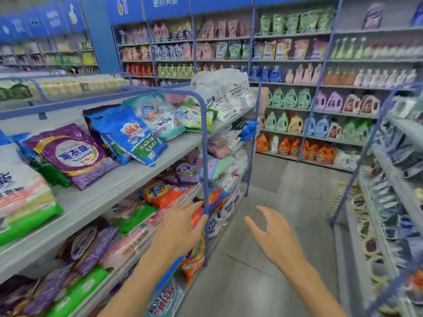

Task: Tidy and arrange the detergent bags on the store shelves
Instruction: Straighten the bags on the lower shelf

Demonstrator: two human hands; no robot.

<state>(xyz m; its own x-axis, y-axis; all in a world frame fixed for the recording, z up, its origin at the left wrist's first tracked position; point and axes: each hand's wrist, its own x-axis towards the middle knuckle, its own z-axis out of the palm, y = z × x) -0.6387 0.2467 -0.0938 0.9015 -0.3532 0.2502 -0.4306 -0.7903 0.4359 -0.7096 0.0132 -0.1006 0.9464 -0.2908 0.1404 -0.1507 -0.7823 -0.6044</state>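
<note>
Detergent bags lie in loose piles on the grey shelf unit (128, 177) at my left. On its top board rest a purple bag (73, 156), a blue bag (130, 133) and white bags (224, 92) at the far end. An orange bag (163, 194) lies on the second board. My left hand (180, 227) reaches in front of the blue corner post (204, 179), fingers straight, close to red-orange bags there; contact is unclear. My right hand (270, 234) hovers over the aisle floor, fingers spread, holding nothing.
A grey tiled aisle (270, 271) runs ahead. Tall shelves of detergent bottles (320, 149) line the back wall. Another shelf rack (389, 202) with dark packets stands close on the right. Lower boards at left hold purple, green and pink bags.
</note>
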